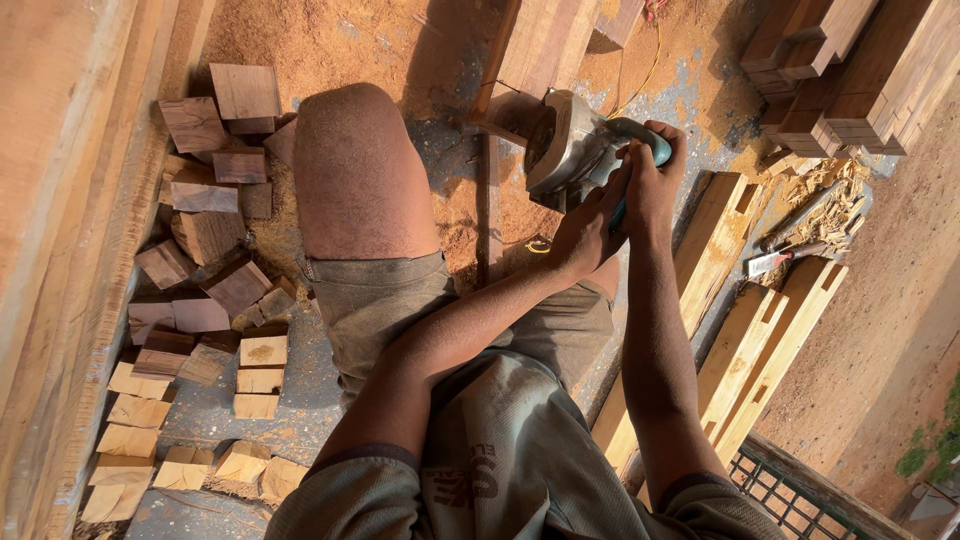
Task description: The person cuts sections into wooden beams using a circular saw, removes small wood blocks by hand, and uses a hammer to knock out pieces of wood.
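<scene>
Sawdust covers the concrete floor beneath both hands. Right hand and left hand are clenched together on the teal handle of a power saw, whose rounded grey metal guard sits just left of the fingers, over a long wooden plank. Its blade is hidden. Wood offcut blocks lie well to the left beyond the bare knee; stacked planks lie to the right, partly cut off.

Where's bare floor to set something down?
Bare grey floor between the offcut blocks and the person's shorts; sawdust-strewn ground beyond the knee. Crowded: blocks left, planks right, both hands on the power saw.
</scene>
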